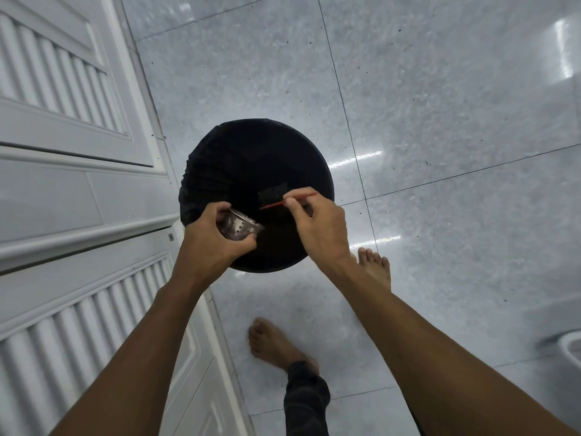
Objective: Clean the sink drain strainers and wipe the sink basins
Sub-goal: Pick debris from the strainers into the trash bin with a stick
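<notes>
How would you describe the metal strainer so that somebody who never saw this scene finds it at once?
Find the round black bin on the pale floor tiles. Over its near left rim, the left hand grips the strainer: a small shiny metal cup dotted with holes, unlike the thin red stick pinched in the right hand.

Cool, even light is cast from above; glare streaks are seen on the glossy floor (440, 215). The bin (201, 171) is lost in darkness. The door (63, 184) lines are bowed.
</notes>
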